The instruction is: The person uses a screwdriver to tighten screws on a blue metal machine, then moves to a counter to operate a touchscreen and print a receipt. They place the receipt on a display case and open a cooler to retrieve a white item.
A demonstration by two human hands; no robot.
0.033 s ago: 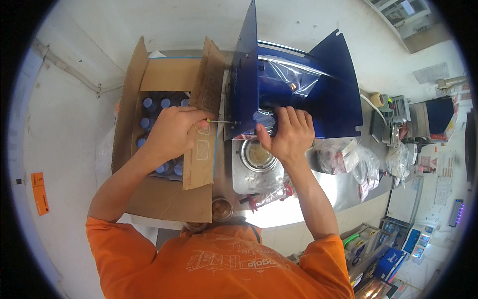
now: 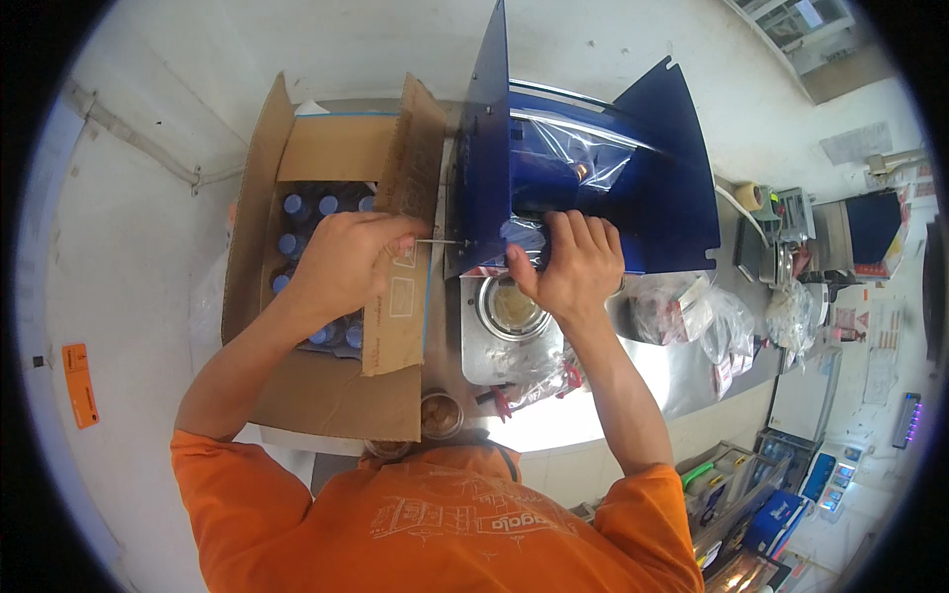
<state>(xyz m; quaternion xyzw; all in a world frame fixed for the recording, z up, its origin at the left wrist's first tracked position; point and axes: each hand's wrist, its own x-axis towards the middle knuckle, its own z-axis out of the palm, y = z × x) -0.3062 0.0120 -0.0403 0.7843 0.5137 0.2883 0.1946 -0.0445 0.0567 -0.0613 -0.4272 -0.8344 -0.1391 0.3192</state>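
Note:
My left hand is closed round a screwdriver, its handle hidden by my fingers. The thin metal shaft points right, and its tip meets a screw on the left side panel of a blue metal casing. My right hand grips the casing's near edge, fingers over the top and thumb toward the left. Just left of that thumb is a piece wrapped in clear film. More clear film shows inside the casing.
An open cardboard box of blue-capped bottles stands left, its flap below my left hand. Nearer are a metal plate with a round opening, red-handled pliers and a tub. Plastic bags lie right.
The fingers of my left hand have turned slightly on the screwdriver, and a yellow bit of its handle is now hidden. My right hand keeps its place.

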